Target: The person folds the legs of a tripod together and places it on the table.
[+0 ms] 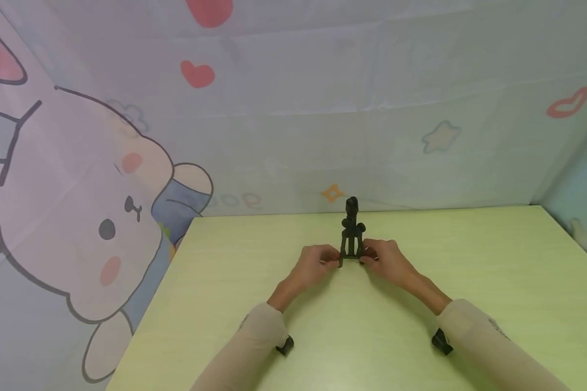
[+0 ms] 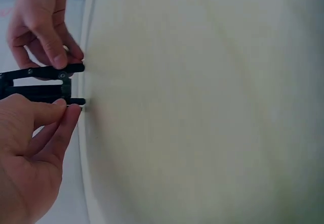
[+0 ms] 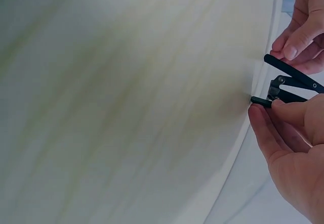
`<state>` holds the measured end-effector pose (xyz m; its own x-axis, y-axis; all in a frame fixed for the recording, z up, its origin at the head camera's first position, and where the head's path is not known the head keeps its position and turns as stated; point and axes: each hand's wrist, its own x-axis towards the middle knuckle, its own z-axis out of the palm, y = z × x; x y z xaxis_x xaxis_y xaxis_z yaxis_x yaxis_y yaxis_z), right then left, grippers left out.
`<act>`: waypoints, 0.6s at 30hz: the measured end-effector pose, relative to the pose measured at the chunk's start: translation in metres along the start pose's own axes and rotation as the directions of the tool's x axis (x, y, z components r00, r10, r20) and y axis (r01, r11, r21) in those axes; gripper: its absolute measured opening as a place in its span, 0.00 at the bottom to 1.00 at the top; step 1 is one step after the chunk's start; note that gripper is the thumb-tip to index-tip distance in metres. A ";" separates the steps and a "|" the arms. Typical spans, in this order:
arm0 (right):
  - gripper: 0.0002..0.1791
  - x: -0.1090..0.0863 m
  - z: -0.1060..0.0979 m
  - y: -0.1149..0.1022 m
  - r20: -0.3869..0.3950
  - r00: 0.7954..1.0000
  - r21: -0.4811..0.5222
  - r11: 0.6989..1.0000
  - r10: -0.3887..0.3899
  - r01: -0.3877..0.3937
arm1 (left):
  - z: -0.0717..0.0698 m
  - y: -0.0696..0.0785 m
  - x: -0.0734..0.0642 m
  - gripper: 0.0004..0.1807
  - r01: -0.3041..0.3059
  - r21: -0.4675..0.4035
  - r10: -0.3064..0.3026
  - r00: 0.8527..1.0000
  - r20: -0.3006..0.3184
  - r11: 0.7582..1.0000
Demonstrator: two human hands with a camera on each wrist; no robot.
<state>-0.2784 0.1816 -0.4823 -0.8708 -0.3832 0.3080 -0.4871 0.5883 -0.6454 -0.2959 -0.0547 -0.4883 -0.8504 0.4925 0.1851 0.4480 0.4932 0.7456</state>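
Observation:
A small black mini tripod [image 1: 351, 231] stands upright on the table with its legs spread and its head at the top. My left hand [image 1: 315, 264] pinches the lower end of the left leg between thumb and fingers. On the other side, my right hand [image 1: 389, 262] grips the lower end of the right leg the same way. In the left wrist view, the left hand [image 2: 30, 153] has thumb and forefinger at the leg's tip. The right wrist view has the right hand [image 3: 296, 143] pinching a leg tip, with the hinged braces [image 3: 276, 87] showing between the legs.
The pale yellow-green table [image 1: 215, 304] reaches back to a hanging cloth [image 1: 293, 136] printed with hearts, a star and a large cartoon rabbit. Light sleeves [image 1: 247, 347] cover both forearms, with a small black device [image 1: 442, 342] under each wrist.

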 end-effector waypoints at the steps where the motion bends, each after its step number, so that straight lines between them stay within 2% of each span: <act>1: 0.04 0.000 0.000 0.000 0.000 1.000 -0.003 1.000 -0.002 0.002 | 0.002 -0.001 0.000 0.05 0.001 0.003 -0.001 1.000 -0.014 1.000; 5: 0.04 0.001 0.000 -0.001 -0.003 1.000 -0.022 1.000 -0.011 0.011 | 0.009 -0.001 0.001 0.03 0.021 -0.050 -0.024 0.999 -0.049 0.999; 10: 0.06 0.001 0.000 -0.001 -0.010 0.999 -0.021 0.999 -0.030 0.030 | 0.013 0.004 0.003 0.05 0.021 -0.116 -0.028 0.998 -0.053 0.993; 15: 0.07 0.002 0.001 -0.001 -0.013 0.999 -0.026 0.999 -0.033 0.032 | 0.014 0.009 0.004 0.04 0.028 -0.081 -0.033 0.998 -0.056 0.996; 18: 0.08 0.003 0.001 -0.001 -0.012 0.999 -0.020 0.999 -0.030 0.030 | 0.015 0.012 0.005 0.03 0.026 -0.029 -0.028 0.997 -0.070 0.999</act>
<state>-0.2805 0.1795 -0.4816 -0.8566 -0.3920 0.3355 -0.5140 0.5909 -0.6218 -0.2907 -0.0356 -0.4885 -0.8798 0.4270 0.2090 0.4178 0.4847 0.7685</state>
